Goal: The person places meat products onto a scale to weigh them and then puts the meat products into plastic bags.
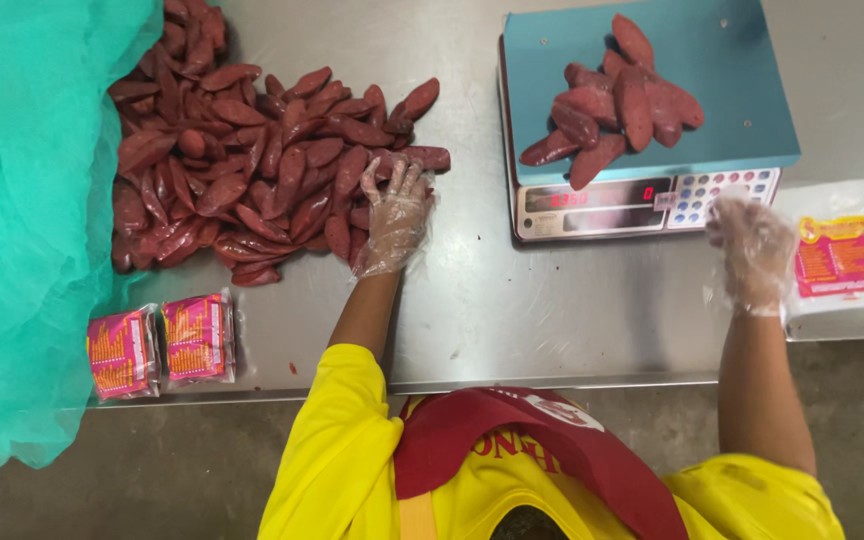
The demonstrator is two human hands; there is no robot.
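left hand: open, gloved, on sausage pile, dark red, oblong | right hand: open, by scale

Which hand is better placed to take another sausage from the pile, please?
Probably the left hand: it lies on the edge of the sausage pile, while the right hand is by the keypad of the scale, apart from the pile.

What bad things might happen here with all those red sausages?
The sausages on the scale are heaped loosely on its blue tray, so one might roll off. The left hand reaching into the big pile might push some toward the green netting.
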